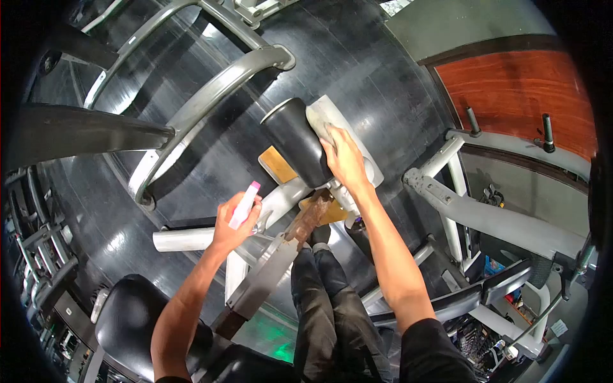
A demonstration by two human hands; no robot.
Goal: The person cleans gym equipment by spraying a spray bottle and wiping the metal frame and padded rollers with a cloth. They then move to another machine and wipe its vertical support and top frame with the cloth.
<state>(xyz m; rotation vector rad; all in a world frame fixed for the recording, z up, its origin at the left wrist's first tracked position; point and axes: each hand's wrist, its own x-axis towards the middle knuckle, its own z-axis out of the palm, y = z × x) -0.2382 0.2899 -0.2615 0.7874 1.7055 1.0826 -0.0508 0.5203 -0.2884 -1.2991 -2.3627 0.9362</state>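
Observation:
My left hand is closed around a small white bottle with a pink top, held over the machine's grey frame. With my right hand I grip a pale, greyish cloth against the side of a black cylindrical roller pad. The cloth is partly hidden under my fingers. Below the pad, a worn, rusty-brown metal arm joins a grey bar. A yellowish plate shows beside the pad.
Curved grey tubing of another machine rises at the upper left. Black padded seats are at the lower left. A grey rack frame with upright pegs stands at right. Dark flooring lies beneath, and my legs are close to the machine.

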